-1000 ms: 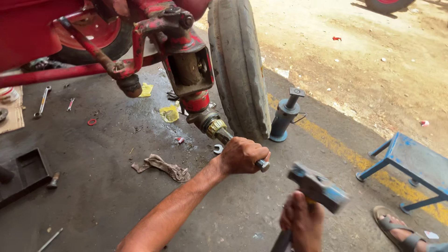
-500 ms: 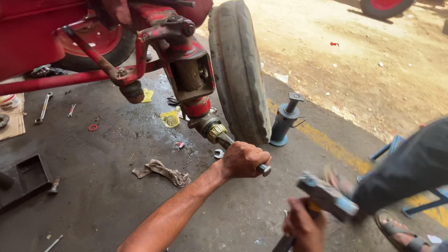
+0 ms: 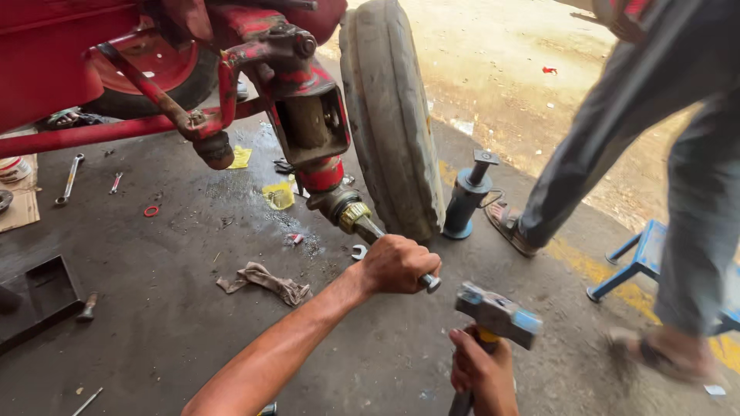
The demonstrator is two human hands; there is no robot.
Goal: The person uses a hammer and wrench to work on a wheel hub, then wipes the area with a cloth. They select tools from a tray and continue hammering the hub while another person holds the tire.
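Left hand (image 3: pixel 397 264) is clenched round a slim steel rod (image 3: pixel 426 280), the rod's blunt end poking out just past the knuckles; its far end runs up into the brass-collared spindle (image 3: pixel 348 213) under the red machine. Right hand (image 3: pixel 484 372) grips the handle of a hammer (image 3: pixel 497 314), fist tight, the blocky grey-blue head held level just below and to the right of the rod's tip, not touching it.

Biggest thing here: the red tractor frame (image 3: pixel 54 54), chipped paint, greasy tubular steering arms crossing beneath. Next to it the narrow front tyre (image 3: pixel 393 115), worn grey ribbed rubber, standing upright on the oil-stained concrete floor (image 3: pixel 169 331). Another person's legs (image 3: pixel 640 146) in dusty grey trousers step in from the right edge, sandals on. A blue metal stool (image 3: pixel 636 258) sits at the right edge by the yellow painted line. A blue cylindrical bottle jack (image 3: pixel 468 194) stands just beside the tyre. Black rectangular tray (image 3: pixel 38 296) at the floor's left edge. A crumpled dirty rag (image 3: pixel 262 281) lies mid-floor. A spanner (image 3: pixel 69 179) lies near the left edge; a small open-ended wrench (image 3: pixel 359 251) sits just beside the left wrist.
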